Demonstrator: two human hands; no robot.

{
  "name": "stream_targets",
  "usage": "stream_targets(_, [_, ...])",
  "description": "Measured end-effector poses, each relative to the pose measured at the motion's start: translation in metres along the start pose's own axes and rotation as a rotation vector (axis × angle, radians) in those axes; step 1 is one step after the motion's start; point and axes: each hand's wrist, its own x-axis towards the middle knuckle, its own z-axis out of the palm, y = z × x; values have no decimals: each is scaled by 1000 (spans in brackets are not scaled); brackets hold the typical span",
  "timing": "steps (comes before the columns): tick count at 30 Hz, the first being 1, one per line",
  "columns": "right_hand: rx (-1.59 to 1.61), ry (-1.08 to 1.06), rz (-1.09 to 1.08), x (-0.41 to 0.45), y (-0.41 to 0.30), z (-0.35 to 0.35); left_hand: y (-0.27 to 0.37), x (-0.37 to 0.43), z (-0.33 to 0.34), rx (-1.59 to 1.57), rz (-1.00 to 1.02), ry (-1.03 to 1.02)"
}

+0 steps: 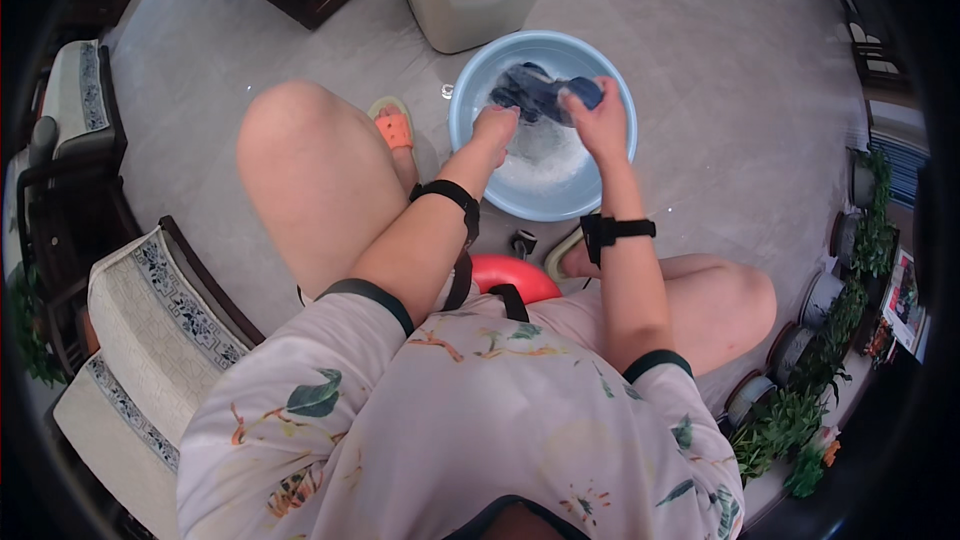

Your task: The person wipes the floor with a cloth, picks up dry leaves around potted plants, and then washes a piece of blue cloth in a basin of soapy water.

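Note:
A light blue plastic basin [551, 206] stands on the floor before me, with sudsy water [551, 161] in it. Over the water, a dark blue wet cloth item [536, 94], whose exact kind I cannot tell, stretches between my hands. My right hand [600, 116] grips its right end near the basin's right wall. At its lower left edge is my left hand [495, 131], with fingers curled; what they hold is mostly hidden. Black straps circle both forearms.
Beyond the basin stands a beige bin [472, 11] with a dark opening. A red rounded seat [514, 277] shows below me, near a small black object [523, 242]. Cushioned chairs [150, 300] are at left, potted plants [825, 322] at right, and a dark wooden cabinet [315, 11] at upper left.

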Motion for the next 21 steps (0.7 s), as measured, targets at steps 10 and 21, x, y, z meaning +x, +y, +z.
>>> stream_targets(10, [-924, -1069, -218, -63, 100, 106, -9, 18, -16, 66, -8, 67])
stream_targets(21, [-889, -886, 83, -50, 147, 99, -4, 11, -7, 34, -26, -48])
